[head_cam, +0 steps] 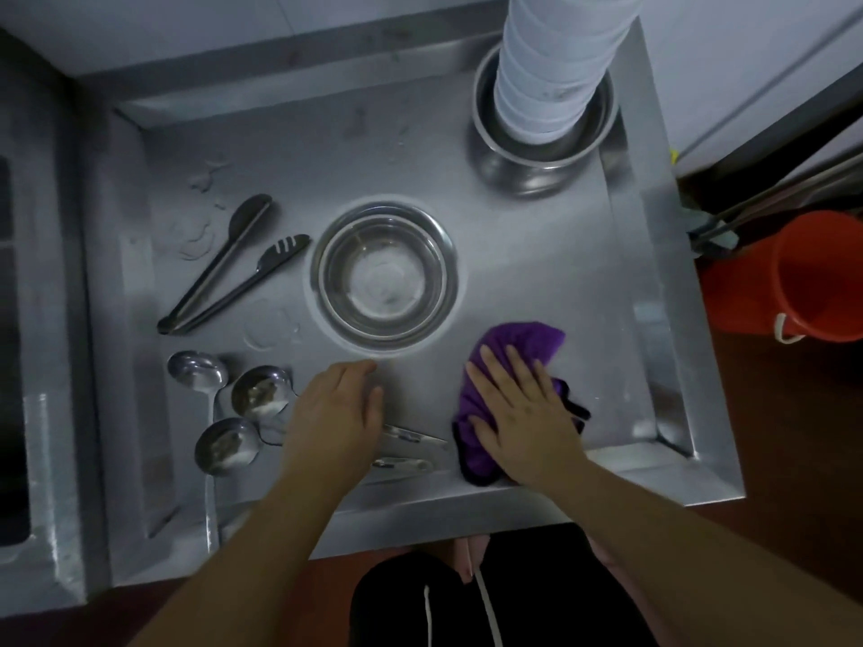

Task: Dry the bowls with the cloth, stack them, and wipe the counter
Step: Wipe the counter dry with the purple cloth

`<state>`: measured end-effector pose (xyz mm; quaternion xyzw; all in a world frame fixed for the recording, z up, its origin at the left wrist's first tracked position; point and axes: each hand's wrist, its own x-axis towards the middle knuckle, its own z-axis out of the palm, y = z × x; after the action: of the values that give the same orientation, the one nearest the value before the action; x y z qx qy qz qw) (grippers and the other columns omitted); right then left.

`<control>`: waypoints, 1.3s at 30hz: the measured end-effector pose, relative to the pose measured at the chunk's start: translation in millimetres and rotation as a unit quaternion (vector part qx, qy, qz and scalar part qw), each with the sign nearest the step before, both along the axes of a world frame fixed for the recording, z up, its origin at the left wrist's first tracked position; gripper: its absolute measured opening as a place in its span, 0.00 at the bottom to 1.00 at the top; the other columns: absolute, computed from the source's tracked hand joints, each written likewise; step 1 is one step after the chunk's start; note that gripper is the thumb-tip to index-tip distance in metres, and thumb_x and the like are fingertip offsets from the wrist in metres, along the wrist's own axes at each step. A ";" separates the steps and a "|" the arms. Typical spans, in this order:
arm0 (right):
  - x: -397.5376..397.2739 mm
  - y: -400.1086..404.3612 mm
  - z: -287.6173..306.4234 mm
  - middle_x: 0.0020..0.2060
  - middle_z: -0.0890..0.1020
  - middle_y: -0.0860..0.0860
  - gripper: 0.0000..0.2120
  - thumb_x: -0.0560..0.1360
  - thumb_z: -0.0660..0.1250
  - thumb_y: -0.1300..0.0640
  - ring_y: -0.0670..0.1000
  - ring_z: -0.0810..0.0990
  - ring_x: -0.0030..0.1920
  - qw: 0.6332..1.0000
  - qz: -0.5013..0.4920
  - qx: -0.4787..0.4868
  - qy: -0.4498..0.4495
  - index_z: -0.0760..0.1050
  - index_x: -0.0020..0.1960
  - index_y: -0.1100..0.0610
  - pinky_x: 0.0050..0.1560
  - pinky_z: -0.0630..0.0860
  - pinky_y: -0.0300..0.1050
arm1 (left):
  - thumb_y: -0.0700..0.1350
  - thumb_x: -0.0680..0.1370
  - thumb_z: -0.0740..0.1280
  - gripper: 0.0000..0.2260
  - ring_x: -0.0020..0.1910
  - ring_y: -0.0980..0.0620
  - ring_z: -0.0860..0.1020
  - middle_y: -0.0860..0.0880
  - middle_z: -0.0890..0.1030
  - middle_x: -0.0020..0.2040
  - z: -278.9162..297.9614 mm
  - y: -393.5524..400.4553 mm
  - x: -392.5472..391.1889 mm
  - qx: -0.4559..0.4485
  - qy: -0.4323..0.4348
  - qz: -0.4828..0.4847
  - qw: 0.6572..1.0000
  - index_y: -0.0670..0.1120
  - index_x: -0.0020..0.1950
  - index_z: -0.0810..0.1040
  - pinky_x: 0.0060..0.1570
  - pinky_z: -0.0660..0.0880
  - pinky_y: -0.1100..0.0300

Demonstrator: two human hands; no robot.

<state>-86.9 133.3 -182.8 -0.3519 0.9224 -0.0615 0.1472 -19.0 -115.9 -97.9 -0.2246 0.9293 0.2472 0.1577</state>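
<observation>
A steel bowl (385, 277) stands upright in the middle of the steel counter (537, 282). At the back right a second steel bowl (541, 147) holds a tall stack of white bowls (555, 63). A purple cloth (513, 347) lies near the counter's front right, and my right hand (523, 408) presses flat on it with fingers spread. My left hand (338, 413) rests on the counter just in front of the middle bowl, fingers loosely curled, holding nothing that I can see. It partly covers some ladle handles.
Black tongs (229, 266) lie left of the middle bowl. Three ladles (254, 394) sit at the front left, handles running right under my left hand. Water drops spot the back left. An orange bucket (794, 277) stands on the floor at right. A raised rim edges the counter.
</observation>
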 end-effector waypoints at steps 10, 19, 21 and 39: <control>-153.2 -18.8 -6.1 0.82 0.66 0.56 0.30 0.82 0.58 0.42 0.64 0.64 0.80 0.989 -0.142 -0.049 0.008 0.68 0.80 0.54 0.80 0.59 0.66 | 0.43 0.84 0.67 0.15 0.64 0.40 0.78 0.42 0.81 0.66 2.5 -6.3 -7.1 -0.001 0.007 0.024 1.000 0.41 0.70 0.79 0.67 0.74 0.43; -185.8 -56.9 3.3 0.85 0.55 0.55 0.33 0.84 0.55 0.43 0.62 0.53 0.84 0.953 -0.302 -0.031 -0.011 0.56 0.85 0.55 0.84 0.47 0.62 | 0.44 0.83 0.68 0.16 0.62 0.42 0.79 0.45 0.82 0.64 13.7 15.6 -16.9 -0.004 0.001 0.038 0.999 0.44 0.70 0.79 0.65 0.74 0.47; -189.5 -76.2 5.1 0.84 0.59 0.56 0.32 0.84 0.56 0.44 0.64 0.57 0.83 0.974 -0.226 -0.037 -0.005 0.59 0.84 0.56 0.83 0.50 0.63 | 0.45 0.83 0.67 0.16 0.63 0.44 0.79 0.46 0.81 0.64 14.6 14.4 -21.9 0.001 0.012 0.046 0.999 0.45 0.71 0.78 0.64 0.74 0.48; -278.6 -309.2 -3.9 0.86 0.46 0.58 0.37 0.86 0.51 0.39 0.64 0.47 0.85 0.967 -0.251 -0.032 -0.017 0.46 0.86 0.58 0.83 0.44 0.64 | 0.48 0.84 0.65 0.14 0.59 0.48 0.78 0.50 0.81 0.61 -7.3 -89.7 -62.1 0.023 0.017 -0.021 0.999 0.48 0.69 0.78 0.62 0.75 0.51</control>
<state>-365.6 -175.9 -186.7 -0.1120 0.9760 -0.1321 0.1318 -81.2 -205.5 -105.2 -0.1974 0.9303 0.2694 0.1520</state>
